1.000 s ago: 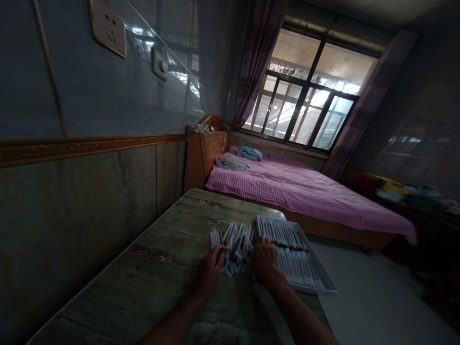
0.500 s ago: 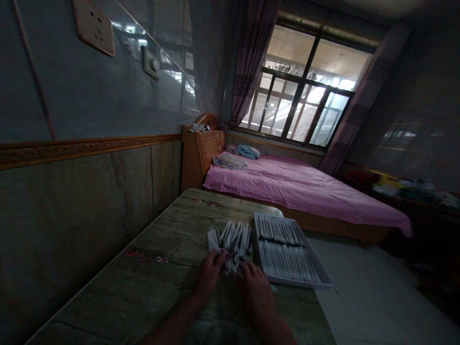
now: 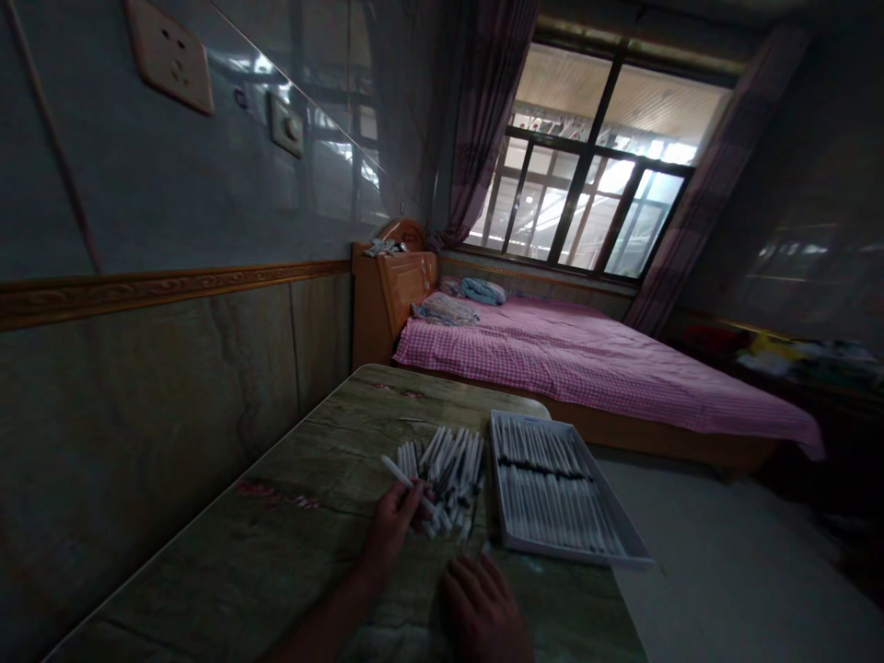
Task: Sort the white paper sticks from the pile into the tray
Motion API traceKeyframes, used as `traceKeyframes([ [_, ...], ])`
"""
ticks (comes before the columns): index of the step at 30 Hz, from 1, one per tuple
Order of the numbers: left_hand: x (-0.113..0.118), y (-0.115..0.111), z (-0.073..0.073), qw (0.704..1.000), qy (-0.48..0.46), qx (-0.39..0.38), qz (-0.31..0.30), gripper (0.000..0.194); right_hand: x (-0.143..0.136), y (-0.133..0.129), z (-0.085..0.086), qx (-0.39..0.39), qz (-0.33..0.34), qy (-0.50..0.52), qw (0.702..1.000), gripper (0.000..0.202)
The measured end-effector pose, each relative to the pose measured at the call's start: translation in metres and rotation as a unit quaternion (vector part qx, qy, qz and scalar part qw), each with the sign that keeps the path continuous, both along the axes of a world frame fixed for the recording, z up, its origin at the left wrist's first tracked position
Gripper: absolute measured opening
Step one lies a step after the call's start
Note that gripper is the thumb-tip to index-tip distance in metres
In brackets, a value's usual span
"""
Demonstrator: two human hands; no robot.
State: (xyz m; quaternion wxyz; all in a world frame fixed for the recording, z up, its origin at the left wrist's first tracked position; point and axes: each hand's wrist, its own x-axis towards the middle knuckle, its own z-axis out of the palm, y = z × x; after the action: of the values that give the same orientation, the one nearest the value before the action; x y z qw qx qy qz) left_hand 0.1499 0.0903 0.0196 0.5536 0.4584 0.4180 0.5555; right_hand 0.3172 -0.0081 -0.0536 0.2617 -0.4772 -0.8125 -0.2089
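In my left hand [image 3: 395,525] is a slim white pen [image 3: 398,472], pinched between thumb and fingers and tilted up to the left. Right beside it a loose pile of white pens with dark parts [image 3: 452,465] lies on the table. My right hand [image 3: 485,603] is lower, below the pile, palm down over the tabletop with its fingers slightly bent and apart. I see nothing held in it. Past the pile, a shallow white tray [image 3: 639,558] holds two rows of similar pens laid side by side, with a dark band between the rows.
The stone-patterned table [image 3: 296,562] runs along a tiled wall [image 3: 138,387] on the left. Behind it stands a bed [image 3: 587,359] with a pink checked sheet, below a window [image 3: 580,175]. Pale floor [image 3: 697,516] shows beyond the tray.
My right hand has drawn back from the pile toward me. My left hand has moved slightly left, and a single pen now sticks out of its grip.
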Motion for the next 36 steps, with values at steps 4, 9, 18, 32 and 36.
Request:
traceKeyframes([
  [4, -0.002, -0.002, 0.003, 0.999, -0.037, -0.025, -0.009, 0.044, 0.000, -0.006, 0.002, -0.033, 0.013, 0.058, 0.998, 0.024],
  [9, 0.000, 0.000, -0.001, 0.993, -0.082, -0.058, -0.060, 0.038, 0.006, -0.020, 0.029, -0.160, -0.052, 0.067, 0.983, 0.020],
  [18, 0.006, -0.005, 0.000, 0.981, -0.118, -0.094, -0.120, 0.043, -0.011, -0.007, 0.086, -0.309, -0.274, -0.015, 0.911, 0.039],
  [32, 0.005, 0.003, -0.005, 0.967, -0.201, -0.149, -0.048, 0.029, 0.015, -0.005, 0.038, -0.206, -0.234, 0.113, 0.943, 0.027],
  [36, 0.007, 0.006, -0.005, 0.955, -0.235, -0.175, -0.042, 0.020, 0.025, -0.005, 0.009, -0.119, -0.159, 0.174, 0.965, 0.031],
])
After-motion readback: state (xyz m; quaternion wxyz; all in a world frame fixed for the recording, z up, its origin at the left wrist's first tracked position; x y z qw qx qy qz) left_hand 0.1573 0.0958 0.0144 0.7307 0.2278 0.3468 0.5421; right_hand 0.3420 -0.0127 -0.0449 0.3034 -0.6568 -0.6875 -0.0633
